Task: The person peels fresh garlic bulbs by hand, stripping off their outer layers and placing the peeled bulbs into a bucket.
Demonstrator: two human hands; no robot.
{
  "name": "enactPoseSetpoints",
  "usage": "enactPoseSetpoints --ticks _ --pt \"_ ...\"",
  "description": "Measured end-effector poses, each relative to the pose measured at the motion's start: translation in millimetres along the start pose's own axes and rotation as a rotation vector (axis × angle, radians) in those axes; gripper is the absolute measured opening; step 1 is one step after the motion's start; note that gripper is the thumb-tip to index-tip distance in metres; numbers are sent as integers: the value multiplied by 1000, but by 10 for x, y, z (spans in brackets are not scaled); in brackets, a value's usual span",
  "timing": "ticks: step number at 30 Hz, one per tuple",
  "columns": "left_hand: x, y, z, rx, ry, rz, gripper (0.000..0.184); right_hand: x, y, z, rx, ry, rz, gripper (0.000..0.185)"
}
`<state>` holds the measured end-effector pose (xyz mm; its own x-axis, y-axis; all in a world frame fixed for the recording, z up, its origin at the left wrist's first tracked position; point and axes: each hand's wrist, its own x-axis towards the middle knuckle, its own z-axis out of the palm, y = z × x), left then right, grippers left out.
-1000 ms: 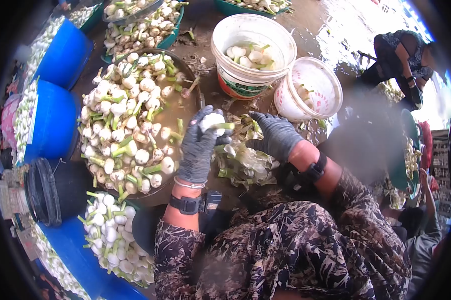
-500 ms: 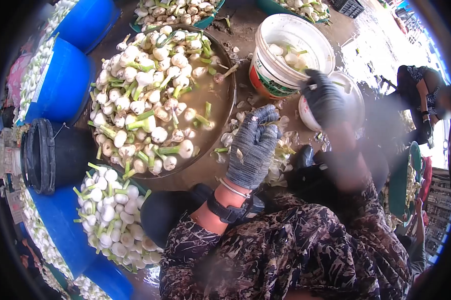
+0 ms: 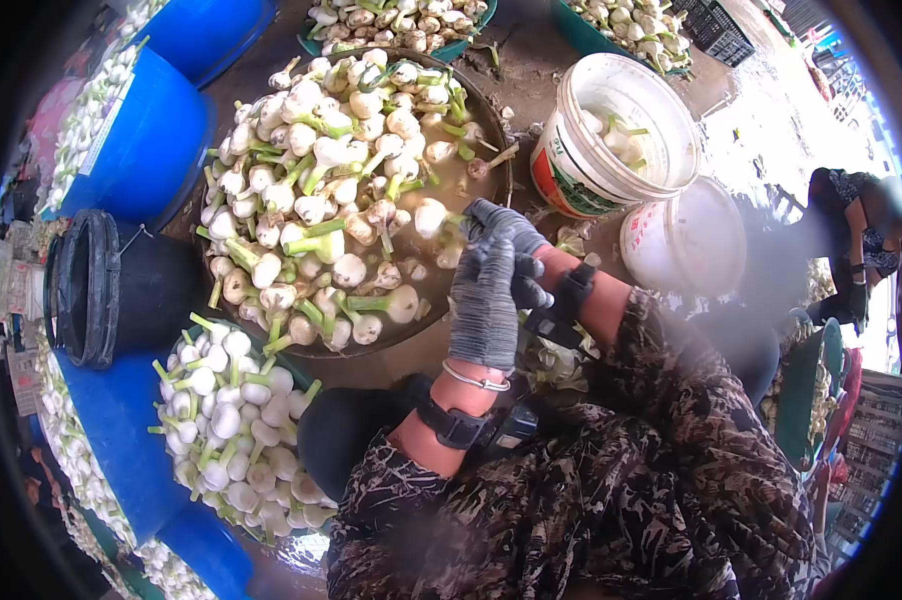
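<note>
My left hand (image 3: pixel 485 310), in a grey striped knit glove, is raised at the right edge of a wide round pan (image 3: pixel 509 185). Its fingers are pressed together. My right hand (image 3: pixel 516 232), in a dark grey glove, curls over the left fingertips, so the hands touch. Whatever lies between them is hidden. Just left of the fingertips appears a white garlic bulb (image 3: pixel 430 217); whether the fingers touch it I cannot tell. Heaped garlic bulbs (image 3: pixel 311 210) with cut green stems fill the pan, in murky brown water. Peeled garlic (image 3: pixel 621 140) lies inside a white bucket (image 3: pixel 569 180).
A white tub (image 3: pixel 683 240) stands beside the bucket. Cleaner garlic (image 3: pixel 236 420) is heaped at lower left, near a black bucket (image 3: pixel 136 290) and blue tubs (image 3: pixel 146 140). Garlic-filled basins and a black crate (image 3: pixel 716 35) are farther off. Another person (image 3: pixel 861 235) bends at right.
My right hand has come back left from the white bucket to meet my left hand. The view has shifted, so most things appear farther right.
</note>
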<state>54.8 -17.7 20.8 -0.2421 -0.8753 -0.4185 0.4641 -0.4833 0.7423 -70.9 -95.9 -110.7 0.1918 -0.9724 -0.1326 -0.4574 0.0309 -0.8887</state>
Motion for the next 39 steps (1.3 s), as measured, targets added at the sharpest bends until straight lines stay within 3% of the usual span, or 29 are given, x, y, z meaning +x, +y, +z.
enactPoseSetpoints --ticks 2,3,5,7,10,11,13,14,16,20,24,27,29,31,35,39 --pt "86 -107 -56 -242 73 -208 42 -320 -294 -307 23 149 -123 23" --pt "60 -86 -40 -253 57 -239 51 -496 -411 -475 116 138 26 17" --pt "61 -149 -31 -316 0 -273 58 -817 -502 -731 214 204 1 20" --pt "127 -189 -13 -382 -215 -312 54 -1074 -516 -937 94 185 -127 26" --pt "187 -334 52 -431 -340 -390 42 -1286 -491 -997 75 189 -156 27" --pt "180 -360 85 -352 -319 -297 38 -1333 -516 -1014 77 205 -154 27" --pt "136 -370 193 -261 -304 -209 35 -1405 -575 -1026 -132 456 -163 28" --pt "119 -374 258 -203 -236 -147 35 -1433 -579 -1029 12 547 -156 23" --pt "137 -429 351 -114 -170 -17 33 -1530 -706 -1110 -91 576 -158 20" --pt "111 -517 466 103 -74 40 33 -1652 -939 -1132 -423 621 -161 9" --pt "121 -572 461 445 -69 226 33 -1602 -896 -1036 -601 639 -86 9" --pt "98 -505 398 557 -171 208 34 -1544 -878 -1028 -592 626 -70 9" --pt "35 -471 409 461 -134 131 36 -1522 -858 -1075 -501 589 -16 10" --pt "47 -461 349 151 -241 109 38 -1468 -698 -1166 -226 716 -6 14" --pt "19 -379 244 -97 -374 0 42 -1372 -145 -1495 -332 788 317 17" --pt "23 -299 169 -187 -451 -38 46 -1422 -116 -1537 -405 735 329 14"
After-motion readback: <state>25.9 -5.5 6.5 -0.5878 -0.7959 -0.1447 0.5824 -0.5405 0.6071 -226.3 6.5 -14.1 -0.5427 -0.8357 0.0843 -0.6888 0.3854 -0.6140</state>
